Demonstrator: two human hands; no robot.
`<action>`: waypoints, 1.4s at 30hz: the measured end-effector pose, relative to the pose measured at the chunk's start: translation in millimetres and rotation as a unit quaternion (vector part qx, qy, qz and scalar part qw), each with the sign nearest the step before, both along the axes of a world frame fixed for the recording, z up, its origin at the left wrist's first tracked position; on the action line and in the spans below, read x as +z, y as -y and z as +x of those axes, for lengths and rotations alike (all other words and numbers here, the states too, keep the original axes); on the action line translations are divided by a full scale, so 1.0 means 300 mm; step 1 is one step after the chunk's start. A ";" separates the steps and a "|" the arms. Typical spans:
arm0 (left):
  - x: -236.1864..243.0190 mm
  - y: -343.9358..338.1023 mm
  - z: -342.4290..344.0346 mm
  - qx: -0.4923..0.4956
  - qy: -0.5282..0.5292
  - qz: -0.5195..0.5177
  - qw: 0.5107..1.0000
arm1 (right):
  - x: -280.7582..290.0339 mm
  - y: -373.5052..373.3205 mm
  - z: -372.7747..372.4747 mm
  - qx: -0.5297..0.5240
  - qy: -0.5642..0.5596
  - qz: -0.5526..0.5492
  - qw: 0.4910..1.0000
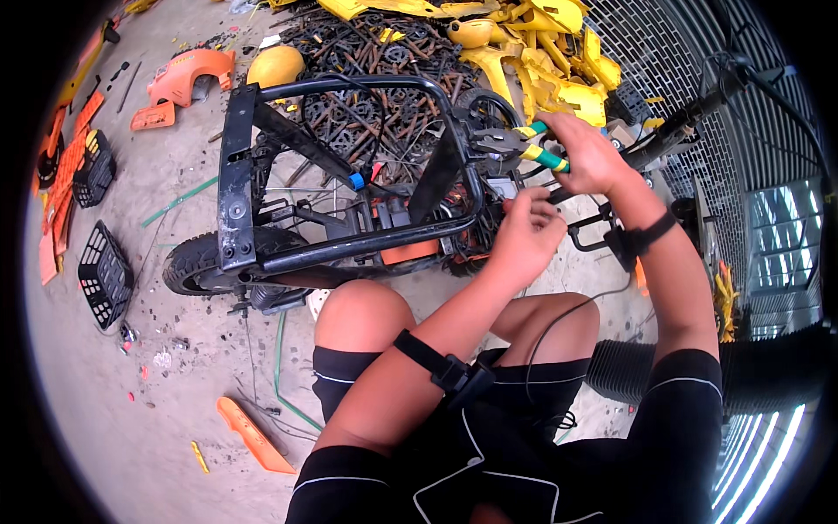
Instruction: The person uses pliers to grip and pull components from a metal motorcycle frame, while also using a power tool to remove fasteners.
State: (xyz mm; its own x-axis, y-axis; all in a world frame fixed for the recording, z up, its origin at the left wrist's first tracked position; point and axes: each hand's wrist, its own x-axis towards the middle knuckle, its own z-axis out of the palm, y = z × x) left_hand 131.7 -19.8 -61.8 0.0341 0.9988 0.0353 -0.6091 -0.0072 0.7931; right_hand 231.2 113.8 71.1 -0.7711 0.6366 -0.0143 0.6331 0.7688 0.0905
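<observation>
My right hand (587, 159) is closed round the green and yellow handles of a pair of pliers (550, 158). Their dark jaws (499, 141) lie by the front bend of a black tubular frame (454, 113); whether they grip anything is hard to see. Just below, my left hand (531, 234) has its fingers curled together beside the frame, and what they pinch, if anything, is hidden. The frame belongs to a partly stripped vehicle with a thick black tyre (188, 262) on the left and an orange part (410, 251) low in the middle.
Behind the vehicle lies a heap of rusty and black metal parts (384, 52). Yellow plastic panels (559, 79) are piled at the far right. Orange panels (188, 80), a black basket (105, 275) and an orange strip (253, 435) lie on the floor leftward. A black handlebar stem (672, 135) juts out on the right.
</observation>
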 end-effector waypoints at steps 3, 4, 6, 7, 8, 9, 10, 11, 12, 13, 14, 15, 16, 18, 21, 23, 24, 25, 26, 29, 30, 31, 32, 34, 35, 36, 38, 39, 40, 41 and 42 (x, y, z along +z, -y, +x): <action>0.010 0.019 0.004 -0.031 -0.117 -0.006 0.993 | -0.042 -0.130 -0.012 0.081 0.008 0.018 0.997; -0.002 0.025 0.026 -0.037 -0.133 -0.011 0.990 | -0.052 -0.168 -0.036 0.115 0.008 0.020 0.993; -0.022 0.050 0.053 -0.038 -0.235 0.018 0.971 | -0.071 -0.226 -0.074 0.172 0.004 0.025 0.985; -0.016 0.062 0.040 -0.042 -0.295 0.033 0.954 | -0.075 -0.250 -0.098 0.185 0.006 0.020 0.983; -0.029 0.067 0.041 -0.052 -0.335 0.055 0.939 | -0.070 -0.269 -0.117 0.195 0.009 0.016 0.981; -0.047 0.073 0.050 -0.064 -0.374 0.079 0.922 | -0.066 -0.273 -0.122 0.203 0.013 0.011 0.979; -0.056 0.077 0.046 -0.073 -0.412 0.100 0.903 | -0.066 -0.270 -0.128 0.200 0.010 0.014 0.980; -0.064 0.078 0.043 -0.101 -0.434 0.111 0.888 | -0.061 -0.254 -0.122 0.175 0.017 0.018 0.984; -0.074 0.078 0.039 -0.129 -0.455 0.123 0.872 | -0.053 -0.221 -0.104 0.148 0.023 0.021 0.989; -0.074 0.079 0.031 -0.157 -0.474 0.137 0.855 | -0.041 -0.180 -0.083 0.121 0.031 0.025 0.992; -0.076 0.076 0.019 -0.162 -0.484 0.140 0.849 | -0.045 -0.139 -0.051 0.087 0.037 0.028 0.995; -0.077 0.075 0.008 -0.167 -0.492 0.144 0.842 | -0.060 -0.083 -0.029 0.051 0.021 0.035 0.998; -0.072 0.076 0.001 -0.173 -0.500 0.151 0.835 | -0.069 -0.015 -0.002 0.014 0.008 0.043 0.999; -0.073 0.077 0.007 -0.185 -0.504 0.146 0.831 | -0.078 0.170 0.027 -0.100 -0.022 0.034 0.994; -0.101 0.075 0.000 -0.167 -0.524 0.156 0.820 | -0.055 0.399 -0.104 -0.277 -0.061 -0.056 0.957; -0.103 0.094 0.008 -0.180 -0.534 0.170 0.808 | -0.016 0.414 -0.116 -0.282 -0.036 -0.054 0.957; -0.099 0.100 0.011 -0.194 -0.544 0.169 0.799 | -0.014 0.406 -0.121 -0.281 -0.026 -0.055 0.958; -0.093 0.105 0.018 -0.206 -0.550 0.170 0.791 | -0.021 0.376 -0.093 -0.225 -0.027 -0.020 0.974; -0.098 0.110 0.020 -0.216 -0.556 0.178 0.782 | -0.037 0.315 -0.040 -0.165 -0.027 0.014 0.986; -0.122 0.106 0.023 -0.237 -0.567 0.186 0.766 | -0.014 0.115 0.010 -0.041 0.030 0.051 0.997; -0.129 0.096 0.021 -0.238 -0.568 0.181 0.767 | -0.015 0.021 0.010 0.012 0.035 0.053 0.998; -0.129 0.101 0.029 -0.245 -0.563 0.181 0.768 | -0.008 -0.056 0.015 0.057 0.044 0.054 0.996; -0.132 0.105 0.039 -0.240 -0.556 0.187 0.773 | 0.001 -0.123 -0.004 0.103 0.048 0.055 0.992; -0.136 0.101 0.041 -0.223 -0.548 0.191 0.783 | -0.007 -0.212 -0.075 0.168 0.058 0.054 0.983; -0.133 0.097 0.041 -0.235 -0.553 0.192 0.776 | -0.006 -0.213 -0.075 0.174 0.050 0.062 0.982; -0.127 0.093 0.043 -0.247 -0.556 0.195 0.769 | -0.003 -0.211 -0.067 0.178 0.044 0.071 0.981; -0.128 0.088 0.040 -0.251 -0.557 0.190 0.769 | 0.001 -0.188 -0.063 0.155 0.032 0.054 0.986; -0.128 0.082 0.038 -0.244 -0.555 0.186 0.773 | 0.002 -0.154 -0.042 0.130 0.030 0.059 0.989; -0.129 0.078 0.035 -0.238 -0.554 0.184 0.776 | -0.001 -0.105 -0.011 0.103 0.027 0.067 0.992; -0.121 0.076 0.025 -0.235 -0.553 0.181 0.779 | -0.014 -0.048 0.004 0.076 0.021 0.073 0.994; -0.106 0.079 0.012 -0.234 -0.552 0.177 0.781 | -0.032 0.026 0.006 0.015 0.006 0.055 0.998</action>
